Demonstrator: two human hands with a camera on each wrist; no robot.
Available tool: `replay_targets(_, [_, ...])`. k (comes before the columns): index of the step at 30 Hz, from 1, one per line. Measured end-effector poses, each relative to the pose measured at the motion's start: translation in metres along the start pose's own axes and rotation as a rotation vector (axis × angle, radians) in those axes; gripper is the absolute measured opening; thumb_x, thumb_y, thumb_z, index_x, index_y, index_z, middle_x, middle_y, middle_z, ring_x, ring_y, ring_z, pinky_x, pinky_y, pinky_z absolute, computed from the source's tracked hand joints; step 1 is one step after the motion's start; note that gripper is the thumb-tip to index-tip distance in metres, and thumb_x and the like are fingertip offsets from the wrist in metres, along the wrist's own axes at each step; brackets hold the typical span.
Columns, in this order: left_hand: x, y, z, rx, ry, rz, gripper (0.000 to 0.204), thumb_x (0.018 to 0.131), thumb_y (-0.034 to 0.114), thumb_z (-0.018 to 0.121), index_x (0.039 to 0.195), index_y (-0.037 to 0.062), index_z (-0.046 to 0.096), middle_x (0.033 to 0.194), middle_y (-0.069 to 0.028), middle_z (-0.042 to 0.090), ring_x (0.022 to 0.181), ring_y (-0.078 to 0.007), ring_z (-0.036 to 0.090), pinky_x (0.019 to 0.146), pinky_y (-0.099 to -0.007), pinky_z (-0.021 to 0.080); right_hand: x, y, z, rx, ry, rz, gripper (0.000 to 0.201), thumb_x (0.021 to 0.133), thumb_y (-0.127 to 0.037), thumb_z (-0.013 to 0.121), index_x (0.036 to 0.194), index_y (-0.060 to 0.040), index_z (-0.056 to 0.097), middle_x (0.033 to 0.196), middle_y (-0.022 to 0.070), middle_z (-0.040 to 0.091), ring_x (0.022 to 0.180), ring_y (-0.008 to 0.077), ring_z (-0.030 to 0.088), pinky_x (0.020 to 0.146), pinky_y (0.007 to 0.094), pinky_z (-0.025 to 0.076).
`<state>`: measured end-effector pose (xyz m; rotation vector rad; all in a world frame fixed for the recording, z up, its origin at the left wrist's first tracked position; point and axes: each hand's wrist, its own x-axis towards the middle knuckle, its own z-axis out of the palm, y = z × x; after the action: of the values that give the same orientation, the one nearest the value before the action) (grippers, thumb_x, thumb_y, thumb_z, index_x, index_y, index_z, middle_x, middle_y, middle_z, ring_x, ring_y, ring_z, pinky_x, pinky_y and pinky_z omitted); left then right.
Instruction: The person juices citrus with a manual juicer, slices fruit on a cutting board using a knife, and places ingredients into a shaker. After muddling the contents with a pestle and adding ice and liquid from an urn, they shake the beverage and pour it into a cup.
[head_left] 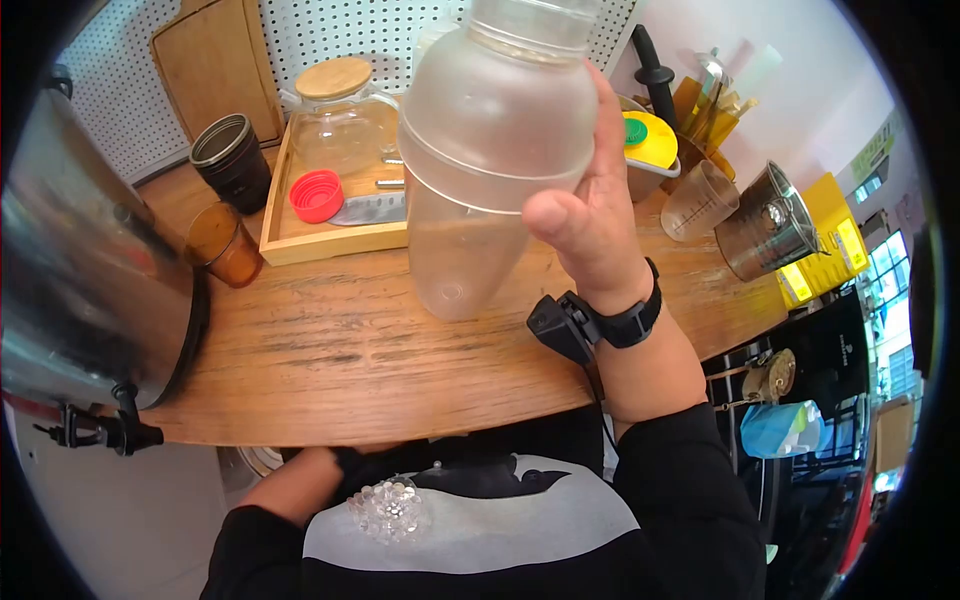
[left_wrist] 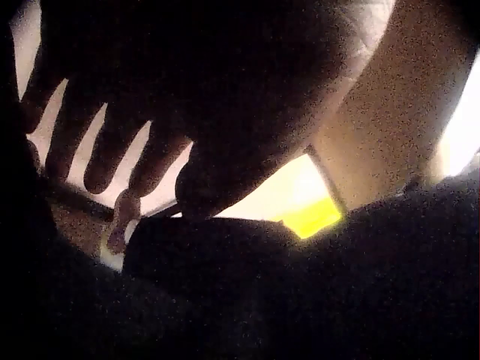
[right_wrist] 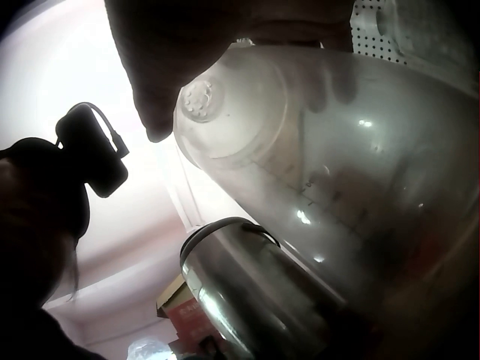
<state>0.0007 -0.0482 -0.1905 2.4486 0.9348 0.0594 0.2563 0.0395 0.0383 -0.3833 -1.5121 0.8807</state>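
Note:
A tall, frosted clear plastic cocktail shaker (head_left: 490, 150) stands up in front of me, its top running out of the head view. My right hand (head_left: 600, 225) grips it from the right side, thumb toward me and fingers round the back. In the right wrist view the shaker (right_wrist: 337, 150) fills the right half, and a cluster of strainer holes (right_wrist: 201, 101) shows through its cap. Below the table's front edge, my left forearm (head_left: 295, 485) is in the head view and its hand is hidden there. The left wrist view has the dark left hand (left_wrist: 172, 90) with fingers spread apart, holding nothing.
A wooden tray (head_left: 335, 245) holds a glass teapot (head_left: 340, 130), a red lid (head_left: 316, 196) and a knife (head_left: 370, 209). Left are a brown cup (head_left: 222, 245), a black lens-shaped mug (head_left: 232, 165) and a big steel urn (head_left: 90, 250). A measuring cup (head_left: 698, 205) and steel pitcher (head_left: 765, 225) stand right.

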Motion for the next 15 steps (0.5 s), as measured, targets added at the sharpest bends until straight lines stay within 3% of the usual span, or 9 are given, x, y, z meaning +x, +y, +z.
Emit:
replay_targets(2, [-0.023, 0.016, -0.002, 0.008, -0.016, -0.032, 0.044, 0.088, 0.031, 0.061, 0.123, 0.0040, 0.059, 0.121, -0.0194, 0.060, 0.116, -0.0362, 0.054, 0.101, -0.0424, 0.042, 0.000, -0.002, 0.002, -0.030, -0.020, -0.010, 0.104, 0.070, -0.032, 0.086, 0.148, -0.0067, 0.021, 0.136, 0.0123, 0.046, 0.127, 0.0239, 0.047, 0.106, 0.0392, 0.039])
replay_targets(4, [-0.062, 0.016, -0.004, -0.286, -0.251, -0.183, 0.041, 0.091, 0.029, 0.057, 0.125, 0.0051, 0.058, 0.123, -0.0183, 0.060, 0.115, -0.0344, 0.055, 0.100, -0.0410, 0.043, 0.002, -0.002, 0.003, -0.024, -0.028, -0.021, 0.103, 0.071, -0.033, 0.085, 0.147, -0.0049, 0.022, 0.135, 0.0128, 0.047, 0.126, 0.0238, 0.047, 0.106, 0.0389, 0.039])
replay_targets(7, [-0.093, 0.056, -0.081, -0.486, -0.347, -0.142, 0.042, 0.095, 0.027, 0.055, 0.129, 0.0027, 0.054, 0.128, -0.0159, 0.057, 0.117, -0.0293, 0.056, 0.100, -0.0373, 0.044, 0.003, -0.001, 0.004, -0.020, -0.027, -0.019, 0.101, 0.072, -0.034, 0.084, 0.146, -0.0017, 0.023, 0.134, 0.0140, 0.048, 0.125, 0.0236, 0.048, 0.105, 0.0383, 0.040])
replay_targets(8, [-0.099, 0.065, -0.107, -0.635, -0.304, -0.092, 0.045, 0.093, 0.028, 0.059, 0.129, 0.0025, 0.054, 0.126, -0.0144, 0.058, 0.116, -0.0268, 0.056, 0.100, -0.0364, 0.043, 0.004, -0.001, 0.005, -0.019, -0.020, -0.004, 0.100, 0.073, -0.035, 0.083, 0.145, -0.0004, 0.023, 0.134, 0.0147, 0.048, 0.125, 0.0235, 0.048, 0.105, 0.0382, 0.040])
replay_targets(10, [-0.100, 0.073, -0.148, -0.922, -0.123, 0.038, 0.057, 0.087, 0.029, 0.069, 0.134, 0.0015, 0.050, 0.123, -0.0109, 0.059, 0.116, -0.0210, 0.054, 0.098, -0.0356, 0.042, 0.005, 0.000, 0.007, -0.029, -0.011, -0.027, 0.100, 0.073, -0.035, 0.083, 0.145, 0.0002, 0.023, 0.134, 0.0149, 0.048, 0.125, 0.0236, 0.048, 0.105, 0.0381, 0.040])
replay_targets(11, [-0.097, 0.073, -0.160, -0.924, 0.055, 0.029, 0.074, 0.081, 0.035, 0.074, 0.140, 0.0015, 0.043, 0.128, -0.0127, 0.056, 0.120, -0.0239, 0.052, 0.100, -0.0375, 0.040, 0.006, -0.001, 0.009, -0.050, 0.002, -0.046, 0.100, 0.073, -0.035, 0.082, 0.145, 0.0008, 0.023, 0.133, 0.0152, 0.048, 0.125, 0.0237, 0.048, 0.105, 0.0380, 0.039])
replay_targets(12, [-0.082, 0.084, -0.166, -0.882, 0.367, -0.012, 0.094, 0.074, 0.040, 0.079, 0.146, 0.0028, 0.031, 0.135, -0.0149, 0.050, 0.126, -0.0264, 0.047, 0.104, -0.0408, 0.037, 0.006, -0.001, 0.010, -0.045, 0.001, -0.053, 0.100, 0.073, -0.035, 0.082, 0.145, 0.0008, 0.023, 0.133, 0.0152, 0.048, 0.125, 0.0237, 0.048, 0.105, 0.0380, 0.039])
replay_targets(13, [-0.058, 0.081, -0.171, -0.804, 0.568, 0.024, 0.107, 0.070, 0.043, 0.082, 0.150, 0.0046, 0.023, 0.141, -0.0155, 0.043, 0.133, -0.0275, 0.041, 0.107, -0.0420, 0.033, 0.006, -0.001, 0.011, -0.044, 0.005, -0.039, 0.099, 0.073, -0.035, 0.083, 0.144, 0.0010, 0.024, 0.133, 0.0150, 0.047, 0.125, 0.0236, 0.047, 0.105, 0.0378, 0.039])
replay_targets(15, [-0.010, 0.071, -0.182, -0.612, 0.700, 0.076, 0.117, 0.066, 0.043, 0.084, 0.152, 0.0069, 0.013, 0.144, -0.0157, 0.039, 0.136, -0.0289, 0.037, 0.108, -0.0435, 0.032, 0.005, -0.003, 0.012, -0.052, 0.008, -0.032, 0.099, 0.073, -0.035, 0.083, 0.144, 0.0012, 0.024, 0.133, 0.0148, 0.047, 0.125, 0.0234, 0.047, 0.106, 0.0376, 0.039])
